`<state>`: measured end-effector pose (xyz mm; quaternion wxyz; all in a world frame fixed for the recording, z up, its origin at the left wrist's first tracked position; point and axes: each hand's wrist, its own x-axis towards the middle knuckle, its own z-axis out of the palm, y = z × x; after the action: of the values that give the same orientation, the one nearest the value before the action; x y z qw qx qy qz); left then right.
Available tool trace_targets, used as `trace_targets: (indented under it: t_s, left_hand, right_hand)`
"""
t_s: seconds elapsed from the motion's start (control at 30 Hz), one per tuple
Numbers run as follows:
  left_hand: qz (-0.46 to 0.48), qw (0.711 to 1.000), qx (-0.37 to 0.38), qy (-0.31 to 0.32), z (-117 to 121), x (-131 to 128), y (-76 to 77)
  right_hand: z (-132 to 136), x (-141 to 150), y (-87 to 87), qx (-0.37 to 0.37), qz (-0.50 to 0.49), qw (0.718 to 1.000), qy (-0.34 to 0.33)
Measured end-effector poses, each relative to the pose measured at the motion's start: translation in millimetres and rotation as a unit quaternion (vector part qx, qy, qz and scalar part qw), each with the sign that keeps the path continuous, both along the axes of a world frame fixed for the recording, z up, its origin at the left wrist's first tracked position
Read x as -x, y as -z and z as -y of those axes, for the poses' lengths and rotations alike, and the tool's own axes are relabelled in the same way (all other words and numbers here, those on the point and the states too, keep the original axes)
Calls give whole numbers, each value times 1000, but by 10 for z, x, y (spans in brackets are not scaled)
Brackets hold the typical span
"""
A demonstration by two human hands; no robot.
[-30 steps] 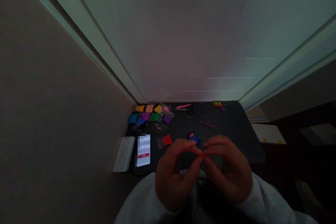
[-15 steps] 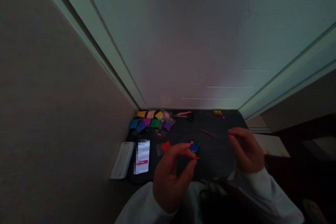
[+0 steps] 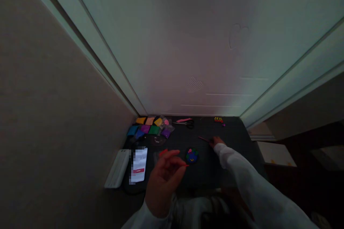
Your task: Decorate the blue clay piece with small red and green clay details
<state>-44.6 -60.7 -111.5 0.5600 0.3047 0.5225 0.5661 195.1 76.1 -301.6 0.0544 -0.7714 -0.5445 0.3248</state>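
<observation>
My left hand [image 3: 165,182] is held above the table's near side, thumb and forefinger pinching a thin red piece of clay [image 3: 188,165]. Just beyond those fingertips lies a small round blue disc [image 3: 192,156] with pink, green and yellow bits on it. My right hand [image 3: 217,141] is stretched out over the tabletop, its fingers closed on the rear end of slim pinkish tweezers [image 3: 203,139]. The tweezers' tips point left. Partly behind my left hand is an opened packet of red clay [image 3: 162,153].
Several coloured clay packets [image 3: 154,130] sit at the back left of the dark table [image 3: 231,132]. Scissors [image 3: 185,123] and a pink strip [image 3: 184,120] lie at the back. A lit phone [image 3: 139,166] and a white box [image 3: 117,169] are left. Small yellow-and-red pieces [image 3: 218,119] lie back right.
My right hand has come forward and down from the air to the tweezers and taken their end. My left hand still pinches the red piece; the view has shifted slightly.
</observation>
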Motion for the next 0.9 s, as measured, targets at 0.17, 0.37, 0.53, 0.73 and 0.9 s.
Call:
trace_targets:
  t_s: [0.17,0.37,0.53,0.73,0.9]
  left_hand:
    - [26,999,34,-10,33,-84,59]
    - [7,999,14,-27,-46,-270,-90]
    - [-27,999,-40,-11,-174,-461,-340]
    - [-81,989,-118,29,-213,-652,-632]
    - [-131,970,-185,90,-203,-673,-839]
  right_hand:
    - [-60,11,-103,40,-56,998,-14]
    - [162,61,-575,-28,-209,977,-17]
    - [297,-66,-1221,-157,-352,922,-30]
    - [695,-272,-2396,-350,-426,831,-77]
    - [1233,-231,-2962,-483,-322,795,-176]
